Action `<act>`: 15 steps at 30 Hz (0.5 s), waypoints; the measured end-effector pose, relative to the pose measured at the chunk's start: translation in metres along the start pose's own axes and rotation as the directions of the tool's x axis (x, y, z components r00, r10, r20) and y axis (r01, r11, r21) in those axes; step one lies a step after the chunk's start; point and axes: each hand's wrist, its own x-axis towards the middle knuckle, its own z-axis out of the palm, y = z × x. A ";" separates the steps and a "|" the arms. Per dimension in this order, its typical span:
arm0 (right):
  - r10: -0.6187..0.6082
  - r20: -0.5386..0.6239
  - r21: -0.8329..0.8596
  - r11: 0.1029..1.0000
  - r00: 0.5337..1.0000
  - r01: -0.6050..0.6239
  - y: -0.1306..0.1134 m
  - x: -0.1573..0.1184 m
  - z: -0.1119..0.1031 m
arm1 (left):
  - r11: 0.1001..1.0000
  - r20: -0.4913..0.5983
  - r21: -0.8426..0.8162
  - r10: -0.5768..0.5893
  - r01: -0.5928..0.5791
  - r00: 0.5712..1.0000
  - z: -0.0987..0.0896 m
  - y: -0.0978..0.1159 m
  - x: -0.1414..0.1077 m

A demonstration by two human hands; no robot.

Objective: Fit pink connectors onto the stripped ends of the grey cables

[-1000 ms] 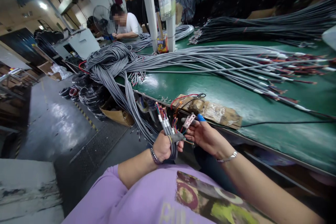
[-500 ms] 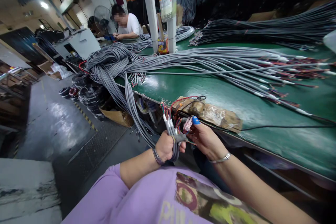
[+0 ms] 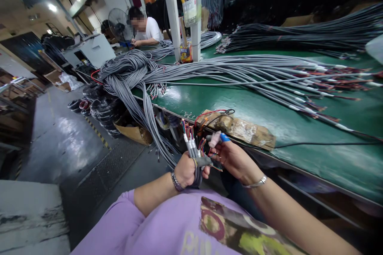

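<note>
My left hand [image 3: 186, 170] is closed around a bundle of grey cables [image 3: 193, 149]; its thumb wears a grey cover. White bands ring the cables near their ends, and thin coloured wires [image 3: 188, 128] fan out above. My right hand [image 3: 231, 157] is just right of the bundle, with blue wrapping on the thumb and pale pink wrapping on a finger. Its fingers are drawn together at several loose coloured wires [image 3: 213, 154] sticking out sideways from the bundle. The exact pinch point is partly hidden by the fingers.
Long grey cables [image 3: 239, 65] lie across the green table [image 3: 185, 99] and droop over its edge. A taped cardboard strip [image 3: 239, 129] sits at the near edge. Dark cables [image 3: 299, 34] lie at the back. Another person [image 3: 148, 32] works beyond a white post [image 3: 194, 16].
My left hand and the cable bundle have shifted slightly left. My right hand's wrapped fingers have turned a little, and its wrist has moved slightly right and down.
</note>
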 end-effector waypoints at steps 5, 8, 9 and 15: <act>-0.094 -0.023 -0.080 0.993 0.995 0.092 0.005 0.003 -0.002 | 1.000 0.038 -0.012 -0.014 0.015 0.999 -0.003 0.008 0.005; -0.157 -0.028 -0.089 0.984 0.987 0.154 0.011 0.005 -0.006 | 0.999 0.059 -0.020 -0.049 0.050 0.997 -0.003 0.011 0.011; -0.156 -0.022 -0.087 0.984 0.987 0.154 0.013 0.006 -0.007 | 0.998 0.065 -0.020 -0.058 0.059 0.996 -0.003 0.012 0.013; -0.023 0.064 0.001 1.000 0.998 0.023 0.013 0.014 -0.008 | 0.997 0.099 -0.031 -0.071 0.075 0.993 0.003 0.013 0.021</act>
